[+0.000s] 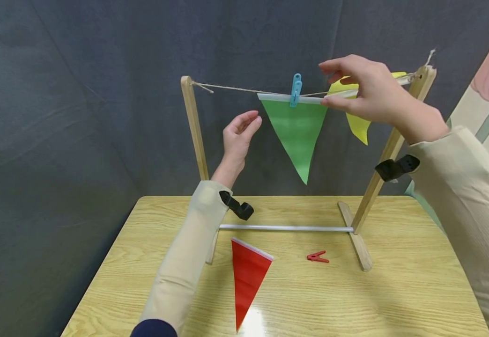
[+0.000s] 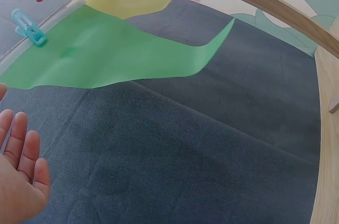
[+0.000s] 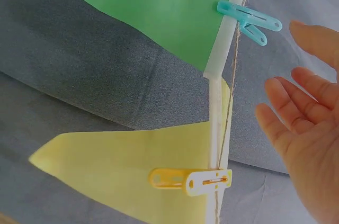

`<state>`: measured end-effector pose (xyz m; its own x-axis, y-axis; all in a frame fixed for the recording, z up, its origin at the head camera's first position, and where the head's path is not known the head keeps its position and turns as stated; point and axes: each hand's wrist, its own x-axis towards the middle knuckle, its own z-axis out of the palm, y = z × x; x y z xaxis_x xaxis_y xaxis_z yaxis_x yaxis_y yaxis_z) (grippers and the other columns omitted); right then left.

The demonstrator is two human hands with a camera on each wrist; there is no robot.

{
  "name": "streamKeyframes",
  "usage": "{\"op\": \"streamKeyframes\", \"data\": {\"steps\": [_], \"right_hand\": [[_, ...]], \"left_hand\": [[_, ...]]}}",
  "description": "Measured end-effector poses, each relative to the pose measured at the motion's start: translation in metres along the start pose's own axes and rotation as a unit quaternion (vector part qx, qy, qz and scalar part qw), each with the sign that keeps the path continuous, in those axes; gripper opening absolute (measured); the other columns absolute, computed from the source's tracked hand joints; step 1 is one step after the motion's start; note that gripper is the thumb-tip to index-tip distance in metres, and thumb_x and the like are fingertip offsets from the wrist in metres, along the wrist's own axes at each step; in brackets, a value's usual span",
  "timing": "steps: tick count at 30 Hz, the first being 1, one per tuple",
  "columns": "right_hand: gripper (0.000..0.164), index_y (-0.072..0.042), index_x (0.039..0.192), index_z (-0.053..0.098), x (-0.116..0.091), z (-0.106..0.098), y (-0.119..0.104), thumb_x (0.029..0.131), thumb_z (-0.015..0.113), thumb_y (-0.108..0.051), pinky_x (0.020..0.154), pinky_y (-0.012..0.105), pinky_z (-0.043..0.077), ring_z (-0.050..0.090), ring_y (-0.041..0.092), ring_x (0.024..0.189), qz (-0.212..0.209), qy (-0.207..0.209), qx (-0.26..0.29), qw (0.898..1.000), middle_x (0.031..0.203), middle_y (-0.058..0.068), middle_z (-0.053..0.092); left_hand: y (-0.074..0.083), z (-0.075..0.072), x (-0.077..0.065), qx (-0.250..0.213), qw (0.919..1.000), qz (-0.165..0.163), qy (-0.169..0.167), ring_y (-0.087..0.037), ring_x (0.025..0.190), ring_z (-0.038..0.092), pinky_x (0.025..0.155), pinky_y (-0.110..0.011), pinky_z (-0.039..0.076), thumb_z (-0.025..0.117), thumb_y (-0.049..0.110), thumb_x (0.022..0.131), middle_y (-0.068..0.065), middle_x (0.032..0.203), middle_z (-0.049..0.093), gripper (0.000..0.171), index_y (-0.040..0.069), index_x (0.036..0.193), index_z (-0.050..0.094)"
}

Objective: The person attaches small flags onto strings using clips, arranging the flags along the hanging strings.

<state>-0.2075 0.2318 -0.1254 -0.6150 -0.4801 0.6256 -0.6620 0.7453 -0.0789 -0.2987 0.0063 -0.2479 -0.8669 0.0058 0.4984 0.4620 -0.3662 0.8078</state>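
Note:
A green pennant (image 1: 297,135) with a white top band hangs from a string (image 1: 236,88), clipped by a light blue clothespin (image 1: 296,91). My right hand (image 1: 371,89) is raised beside its upper right corner. In the right wrist view that hand's fingers are spread apart, with a gap between them and the blue clothespin (image 3: 249,20). My left hand (image 1: 238,140) hovers left of the pennant, its fingers loosely bent and holding nothing. Behind my right hand hangs a yellow pennant (image 1: 358,126), held by a yellow clothespin (image 3: 190,180).
Two wooden posts (image 1: 195,126) carry the string, joined low down by a white rod (image 1: 286,228). On the wooden table (image 1: 312,299) lie a red pennant (image 1: 248,274) and a red clothespin (image 1: 318,256). A dark curtain (image 1: 80,117) hangs behind.

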Motion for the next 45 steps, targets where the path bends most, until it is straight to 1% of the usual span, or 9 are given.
{"op": "streamKeyframes", "data": {"steps": [7,16,21,25,28,38,41,43,45], "right_hand": [[0.055,0.004,0.126,0.053,-0.01,0.002,-0.001,0.076,0.073,0.005,0.087,0.004,0.033,0.053,0.024,0.096,-0.016,0.012,-0.008,1.0,0.111,0.017,0.058],[0.057,0.005,0.124,0.054,-0.019,0.01,0.001,0.071,0.075,0.008,0.088,0.006,0.032,0.054,0.029,0.095,-0.037,0.022,0.012,0.999,0.114,0.02,0.058],[0.059,0.004,0.122,0.056,-0.023,0.016,0.003,0.068,0.078,0.008,0.09,0.007,0.032,0.056,0.029,0.097,-0.047,0.031,0.016,0.998,0.115,0.019,0.059],[0.06,0.004,0.122,0.056,-0.028,0.019,0.002,0.066,0.079,0.008,0.09,0.006,0.031,0.057,0.029,0.098,-0.04,0.032,0.016,0.999,0.115,0.018,0.059],[0.061,0.004,0.122,0.056,-0.033,0.022,0.001,0.066,0.079,0.009,0.09,0.006,0.031,0.056,0.028,0.098,-0.042,0.035,0.019,0.998,0.114,0.019,0.059],[0.058,0.003,0.123,0.056,-0.047,0.031,0.002,0.069,0.078,0.006,0.093,0.01,0.033,0.055,0.015,0.102,-0.055,0.047,0.03,0.997,0.111,0.018,0.06],[0.05,0.004,0.122,0.056,-0.053,0.033,0.002,0.08,0.075,-0.015,0.094,0.01,0.033,0.053,0.007,0.104,-0.055,0.05,0.045,0.996,0.112,0.019,0.06],[0.054,0.006,0.122,0.056,-0.057,0.036,0.002,0.085,0.068,-0.032,0.094,0.011,0.034,0.051,0.002,0.105,-0.06,0.055,0.059,0.995,0.113,0.02,0.059],[0.064,0.006,0.122,0.056,-0.06,0.039,0.002,0.085,0.059,-0.047,0.094,0.011,0.034,0.05,0.0,0.106,-0.065,0.06,0.071,0.994,0.112,0.02,0.059]], "left_hand": [[-0.001,-0.005,-0.003,0.01,0.9999,-0.01,-0.01,-0.005,0.087,0.058,0.085,-0.024,0.047,0.063,0.001,0.087,0.008,0.091,0.063,0.029,-0.012,0.113,0.059],[-0.001,-0.014,-0.007,0.032,0.9993,-0.018,-0.008,-0.005,0.085,0.059,0.072,-0.021,0.045,0.064,0.005,0.088,0.008,0.091,0.063,0.029,-0.008,0.114,0.06],[-0.003,-0.018,-0.009,0.031,0.9993,-0.016,-0.008,-0.004,0.083,0.058,0.074,-0.028,0.044,0.063,0.004,0.088,0.01,0.089,0.064,0.03,-0.01,0.114,0.059],[-0.005,-0.02,-0.011,0.027,0.9995,-0.017,-0.008,-0.004,0.08,0.058,0.07,-0.024,0.043,0.063,0.003,0.088,0.011,0.087,0.063,0.03,-0.011,0.113,0.059],[-0.007,-0.022,-0.014,0.026,0.9995,-0.018,-0.008,-0.004,0.079,0.058,0.068,-0.021,0.043,0.063,0.003,0.087,0.011,0.086,0.064,0.028,-0.011,0.112,0.06],[-0.012,-0.026,-0.023,0.025,0.9994,-0.02,-0.013,-0.004,0.078,0.057,0.068,-0.023,0.043,0.063,0.002,0.087,0.01,0.087,0.064,0.027,-0.011,0.11,0.06],[-0.014,-0.027,-0.025,0.026,0.9992,-0.025,-0.014,-0.004,0.078,0.057,0.068,-0.021,0.043,0.064,0.003,0.087,0.01,0.087,0.064,0.028,-0.011,0.11,0.06],[-0.015,-0.028,-0.027,0.027,0.9992,-0.027,-0.014,-0.005,0.079,0.057,0.067,-0.021,0.043,0.064,0.003,0.087,0.01,0.087,0.064,0.027,-0.01,0.11,0.06],[-0.016,-0.029,-0.029,0.026,0.9991,-0.029,-0.014,-0.005,0.079,0.057,0.067,-0.02,0.043,0.064,0.003,0.087,0.01,0.087,0.064,0.026,-0.01,0.109,0.061]]}}
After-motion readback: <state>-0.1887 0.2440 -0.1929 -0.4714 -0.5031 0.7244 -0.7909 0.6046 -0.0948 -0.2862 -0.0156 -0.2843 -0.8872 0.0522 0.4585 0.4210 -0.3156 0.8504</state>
